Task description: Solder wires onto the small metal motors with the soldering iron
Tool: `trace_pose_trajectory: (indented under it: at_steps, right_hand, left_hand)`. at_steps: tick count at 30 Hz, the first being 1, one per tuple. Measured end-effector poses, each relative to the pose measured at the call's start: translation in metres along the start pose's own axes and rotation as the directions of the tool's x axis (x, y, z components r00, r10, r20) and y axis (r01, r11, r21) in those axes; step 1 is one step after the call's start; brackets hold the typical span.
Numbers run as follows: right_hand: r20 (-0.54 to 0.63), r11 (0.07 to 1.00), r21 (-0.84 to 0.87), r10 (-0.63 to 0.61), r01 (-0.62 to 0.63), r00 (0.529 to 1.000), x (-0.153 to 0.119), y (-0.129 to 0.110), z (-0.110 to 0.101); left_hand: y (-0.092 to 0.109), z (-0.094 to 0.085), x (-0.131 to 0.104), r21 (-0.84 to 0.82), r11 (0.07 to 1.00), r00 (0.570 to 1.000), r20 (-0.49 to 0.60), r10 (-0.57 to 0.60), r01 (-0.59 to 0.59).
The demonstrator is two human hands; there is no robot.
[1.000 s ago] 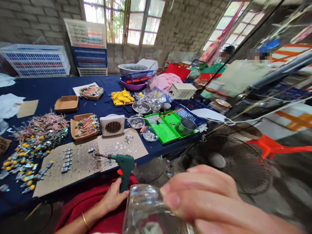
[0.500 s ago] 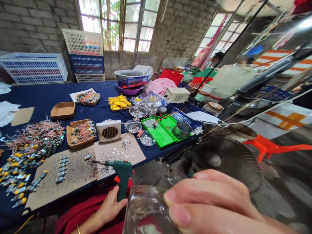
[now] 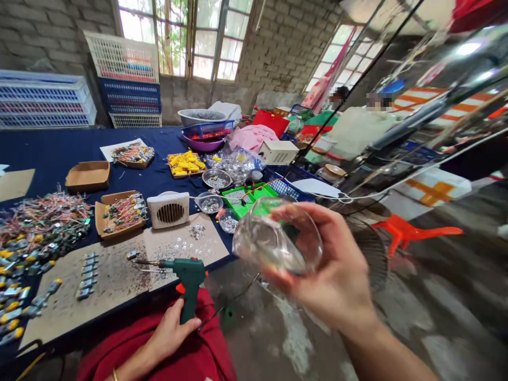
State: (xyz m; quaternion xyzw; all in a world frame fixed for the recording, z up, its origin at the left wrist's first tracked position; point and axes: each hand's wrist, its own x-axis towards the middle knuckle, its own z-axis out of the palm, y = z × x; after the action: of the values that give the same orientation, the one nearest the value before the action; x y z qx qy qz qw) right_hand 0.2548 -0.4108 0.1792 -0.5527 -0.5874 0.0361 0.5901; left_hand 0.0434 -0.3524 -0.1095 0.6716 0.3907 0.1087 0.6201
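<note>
My left hand (image 3: 169,330) is wrapped round the handle of a green soldering gun (image 3: 190,275) above my lap. Its tip points left, close to a small metal motor (image 3: 132,255) on the cardboard sheet; whether they touch I cannot tell. My right hand (image 3: 337,270) grips a clear cup (image 3: 273,241), held tilted in the air right of the table. The cup's contents, if any, are hard to make out. Left of the gun, several small motors (image 3: 87,275) stand in a row on the cardboard (image 3: 115,301).
Heaped wired motors (image 3: 51,222) cover the table's left side. A small white fan heater (image 3: 169,210), a cardboard tray of wired parts (image 3: 123,211), yellow parts (image 3: 186,164) and a green tray (image 3: 234,203) sit behind. A red stool (image 3: 405,233) and another person (image 3: 357,132) are at right.
My right hand has carried the cup away from close to the camera, outward over the floor beside the table. My left hand keeps the soldering gun in about the same place; the view has shifted slightly.
</note>
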Motion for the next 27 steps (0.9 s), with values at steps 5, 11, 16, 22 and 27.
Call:
trace_pose_trajectory:
  at_steps: [5, 11, 16, 22, 27]
  right_hand:
    - [-0.243, 0.953, -0.236, 0.132, -0.19, 0.961, 0.01, 0.137, -0.009]
    - [-0.483, 0.8, -0.375, 0.262, -0.468, 0.836, -0.002, 0.28, -0.023]
    - [-0.572, 0.732, -0.347, 0.33, -0.586, 0.751, -0.016, 0.325, -0.025]
    - [-0.596, 0.679, -0.284, 0.428, -0.677, 0.679, -0.022, 0.332, -0.021]
    - [-0.578, 0.634, -0.279, 0.49, -0.722, 0.653, -0.007, 0.328, -0.021]
  left_hand:
    - [-0.015, 0.0, 0.002, 0.032, 0.997, 0.998, 0.011, 0.069, -0.069]
    - [-0.009, -0.005, 0.0, 0.015, 0.998, 0.998, 0.024, 0.063, -0.063]
    - [-0.001, -0.007, 0.001, -0.003, 1.0, 0.999, 0.029, 0.029, -0.029]
    - [0.007, -0.014, 0.006, 0.027, 0.999, 0.999, -0.02, -0.03, 0.03]
    - [0.009, -0.024, 0.011, 0.075, 0.995, 0.997, -0.035, -0.065, 0.067]
